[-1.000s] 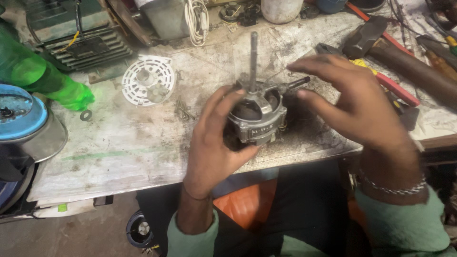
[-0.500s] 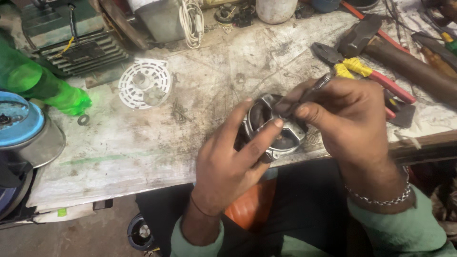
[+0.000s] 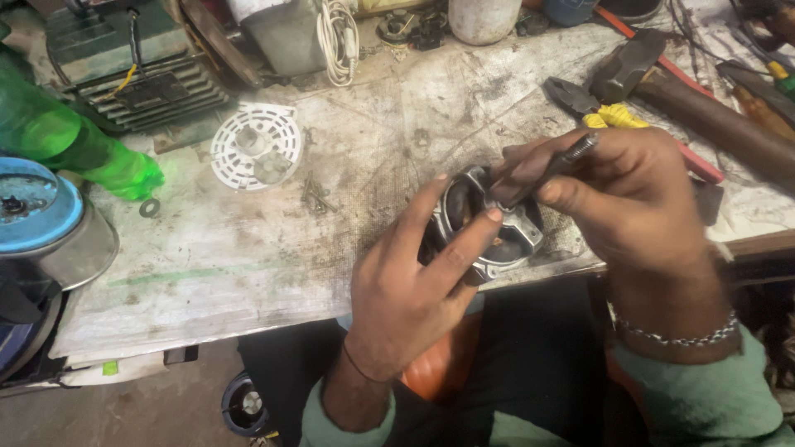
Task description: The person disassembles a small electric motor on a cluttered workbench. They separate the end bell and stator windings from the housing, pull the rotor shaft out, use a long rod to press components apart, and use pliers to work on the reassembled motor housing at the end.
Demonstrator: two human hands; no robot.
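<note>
So the left hand has the small grey motor housing clamped at the near edge of the dirty workbench, fingers curled up around its left side with the fingertips pressed on the rim. The right hand comes in from the other side, fingers pinched narrow around a threaded metal shaft that sticks up and to the right out of the grip. The lower end of that shaft sits over the open mouth of the housing; can't tell if it's actually seated inside, the thumb blocks it.

Stuff around: just past the right knuckles there's a pair of pliers with yellow grips, and beyond them a hammer with a long wooden handle. A red-handled tool runs under the right hand, mostly hidden.

Off to the left of the left fingertips, a little pile of screws, then a white round vented cover further out. A green plastic bottle lies well away at the left edge with a small washer near it. White coiled cable at the back.
</note>
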